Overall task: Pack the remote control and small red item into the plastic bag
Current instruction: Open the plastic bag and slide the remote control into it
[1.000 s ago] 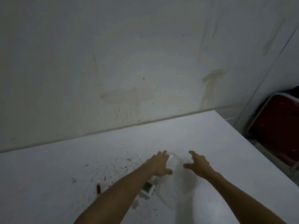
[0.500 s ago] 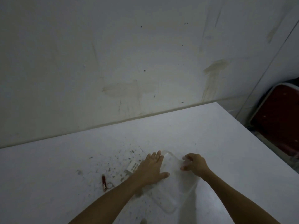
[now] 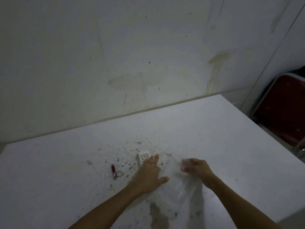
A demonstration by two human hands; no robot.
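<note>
A clear plastic bag [image 3: 177, 184] lies flat on the white table [image 3: 214, 138]. My left hand [image 3: 151, 172] rests flat on the bag's left edge, fingers spread, partly covering a white remote control [image 3: 143, 157] just beyond the fingertips. My right hand [image 3: 197, 169] pinches the bag's far end between thumb and fingers. A small red item with a metal key ring [image 3: 113, 169] lies on the table to the left of my left hand, apart from it.
The tabletop around the objects is speckled with dark stains. A stained wall stands behind the table's far edge. A red folding chair [image 3: 283, 109] leans beyond the table's right edge.
The view has tilted down a little. My left hand slid left toward the remote; my right hand closed its fingers on the bag's far end.
</note>
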